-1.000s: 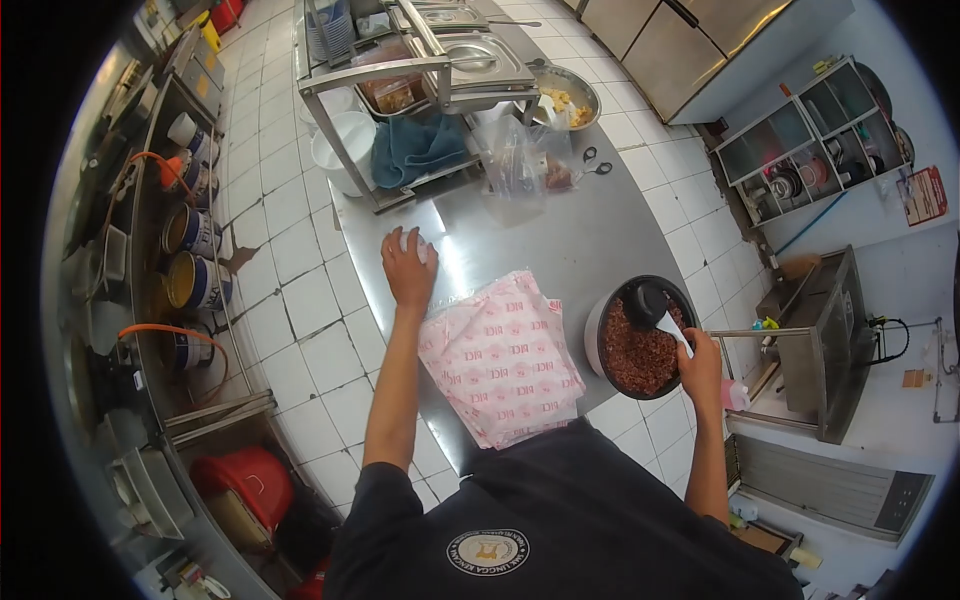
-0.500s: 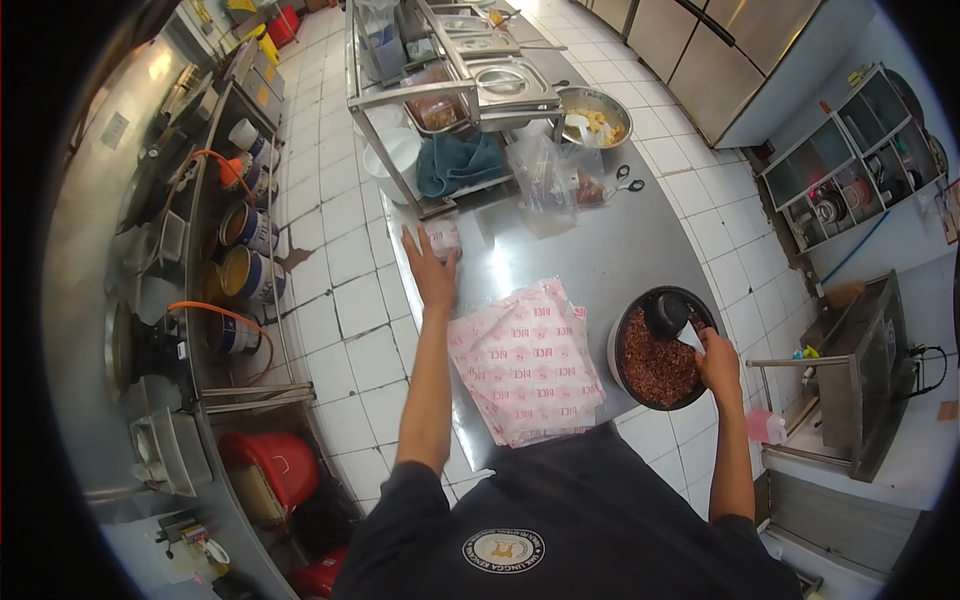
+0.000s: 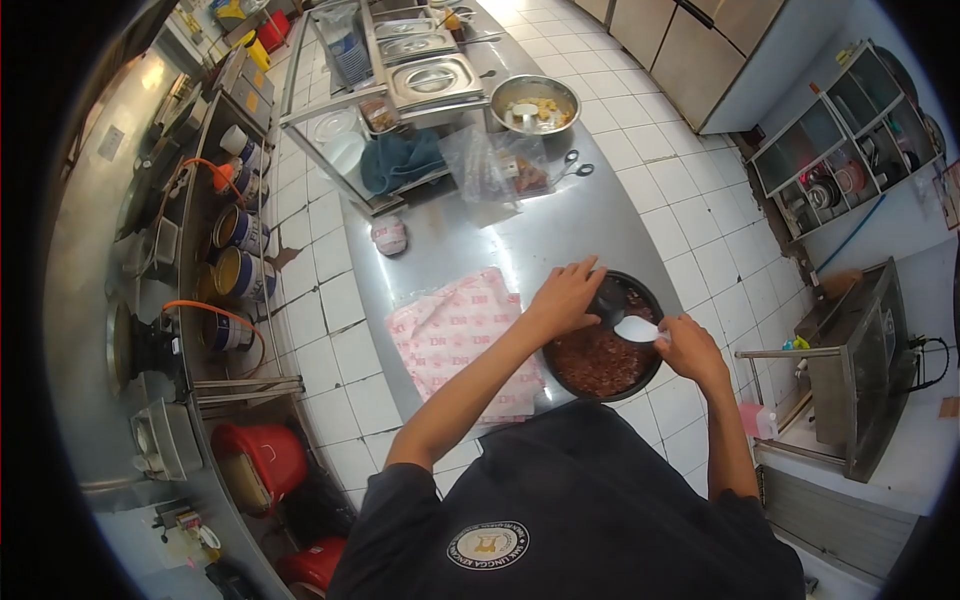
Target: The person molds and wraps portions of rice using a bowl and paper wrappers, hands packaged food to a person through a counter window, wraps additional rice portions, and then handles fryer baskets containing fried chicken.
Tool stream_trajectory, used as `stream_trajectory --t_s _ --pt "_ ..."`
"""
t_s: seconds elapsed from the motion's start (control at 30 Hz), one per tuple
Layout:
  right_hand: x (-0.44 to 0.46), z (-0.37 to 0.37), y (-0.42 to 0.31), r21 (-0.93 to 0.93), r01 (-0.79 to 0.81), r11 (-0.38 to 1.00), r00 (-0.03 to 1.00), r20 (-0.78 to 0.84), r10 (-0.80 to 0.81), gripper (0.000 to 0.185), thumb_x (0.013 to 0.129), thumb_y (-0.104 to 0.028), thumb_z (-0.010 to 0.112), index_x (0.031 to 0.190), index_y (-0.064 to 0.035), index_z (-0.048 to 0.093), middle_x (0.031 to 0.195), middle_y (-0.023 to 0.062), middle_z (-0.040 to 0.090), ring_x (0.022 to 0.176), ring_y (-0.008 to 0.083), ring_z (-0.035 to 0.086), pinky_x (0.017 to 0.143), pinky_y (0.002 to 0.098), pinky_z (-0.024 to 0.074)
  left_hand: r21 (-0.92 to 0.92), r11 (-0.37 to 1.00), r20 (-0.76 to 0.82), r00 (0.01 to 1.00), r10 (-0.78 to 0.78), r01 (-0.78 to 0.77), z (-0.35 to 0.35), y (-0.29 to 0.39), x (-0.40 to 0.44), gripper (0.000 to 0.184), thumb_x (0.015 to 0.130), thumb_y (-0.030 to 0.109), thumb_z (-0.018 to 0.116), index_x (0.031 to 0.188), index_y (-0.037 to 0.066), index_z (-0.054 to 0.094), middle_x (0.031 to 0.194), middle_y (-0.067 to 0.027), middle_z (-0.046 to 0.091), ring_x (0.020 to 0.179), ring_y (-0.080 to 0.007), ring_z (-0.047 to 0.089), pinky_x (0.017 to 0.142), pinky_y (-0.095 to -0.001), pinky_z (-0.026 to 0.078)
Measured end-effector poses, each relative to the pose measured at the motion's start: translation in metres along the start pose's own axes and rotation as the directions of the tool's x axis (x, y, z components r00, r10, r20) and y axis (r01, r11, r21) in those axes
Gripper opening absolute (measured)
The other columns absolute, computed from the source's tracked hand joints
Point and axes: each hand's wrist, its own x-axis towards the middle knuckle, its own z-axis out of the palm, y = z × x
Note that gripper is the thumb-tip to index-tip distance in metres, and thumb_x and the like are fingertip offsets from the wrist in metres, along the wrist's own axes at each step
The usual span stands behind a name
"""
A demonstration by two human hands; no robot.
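Note:
A black-rimmed pot of reddish-brown cooked rice stands at the table's right edge. Inside it, a small black cup rests on the rice. My left hand reaches across to this cup, with thumb and fingers on either side of it. A white rice paddle is gripped by my right hand, its blade over the rice beside the cup. Pink-printed wrapping sheets lie stacked left of the pot, partly under my left forearm. Farther up the table sits a round wrapped parcel in the same paper.
Beyond the parcel, a metal rack holds a dark teal cloth and lidded steel trays. Clear plastic bags, scissors and a steel bowl of yellowish food are nearby. Shelves with paint-type buckets line the left.
My left hand has left the wrapped parcel and moved right to the black cup in the pot. My right hand still holds the paddle over the rice. The view has shifted.

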Motion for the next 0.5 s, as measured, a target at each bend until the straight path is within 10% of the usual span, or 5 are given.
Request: stream_trajectory --t_s 0.27,0.5 --pt "0.006 -0.033 0.028 -0.145 0.181 0.973 0.982 -0.026 -0.187 0.029 0.088 -0.028 0.074 0.099 -0.0016 0.069 0.09 0.0201 0.071 0.088 0.0396 0.07 0.078 0.0478 0.0548 0.268 0.963 -0.046 0.999 0.018 -0.005 0.013 0.034 0.018 0.079 0.062 0.044 0.09 0.121 0.002 0.058 0.125 -0.0137 0.056 0.116 -0.0334 0.053 0.096 -0.0469 0.045" --pt "0.02 -0.022 0.045 -0.301 0.362 0.882 0.932 0.08 -0.354 0.027 0.084 -0.025 0.077 0.082 0.0002 0.069 0.082 0.0216 0.07 0.079 0.0402 0.07 0.072 0.0492 0.0549 0.143 0.978 0.064 0.985 -0.16 0.149 0.025 0.036 0.024 0.077 0.06 0.039 0.092 0.118 0.002 0.056 0.121 -0.0137 0.057 0.11 -0.0328 0.056 0.091 -0.0438 0.05"
